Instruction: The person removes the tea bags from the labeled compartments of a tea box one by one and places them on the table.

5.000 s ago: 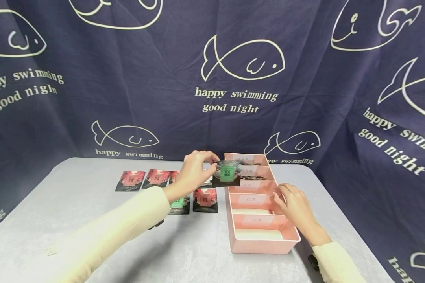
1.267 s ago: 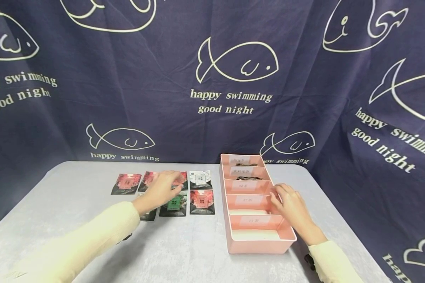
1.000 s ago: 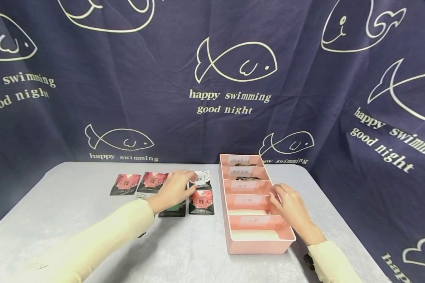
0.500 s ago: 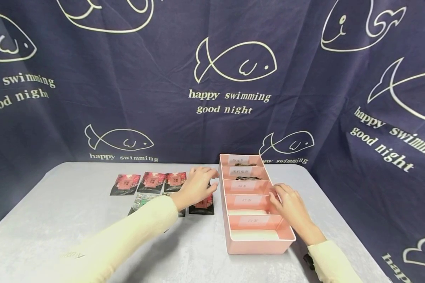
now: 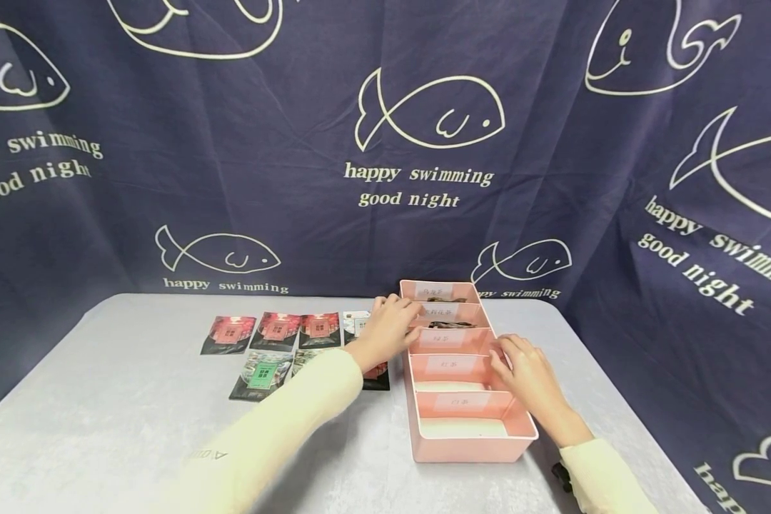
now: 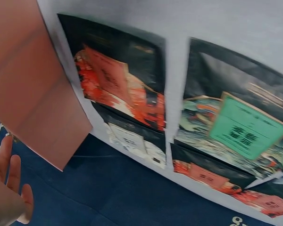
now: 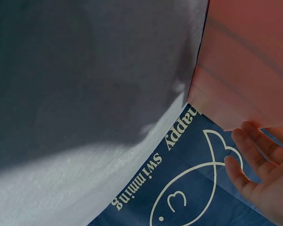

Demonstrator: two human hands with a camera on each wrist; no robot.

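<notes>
My left hand (image 5: pixel 385 330) is over the left rim of a pink divided box (image 5: pixel 472 448), its fingertips by the middle compartments. No packet shows in it, and its fingers look loose in the left wrist view. My right hand (image 5: pixel 532 375) rests on the box's right rim, fingers lightly bent against the wall. Left of the box lie several tea packets: red ones (image 5: pixel 230 331), a green one (image 5: pixel 262 373) and a white one (image 5: pixel 353 325). My left arm partly covers a second green packet (image 6: pixel 247 129) and the nearest red packet (image 6: pixel 106 77).
Paper labels (image 5: pixel 450 364) mark the box's compartments. Dark packets (image 5: pixel 451 325) sit in the two far ones. A pale cloth covers the table (image 5: pixel 122 400), and a dark blue curtain (image 5: pixel 321 143) with fish drawings hangs behind it.
Five seconds ago my left hand held a green packet by the box. Later it passed over the packets on the table, then moved right to the box rim. The right hand stays put.
</notes>
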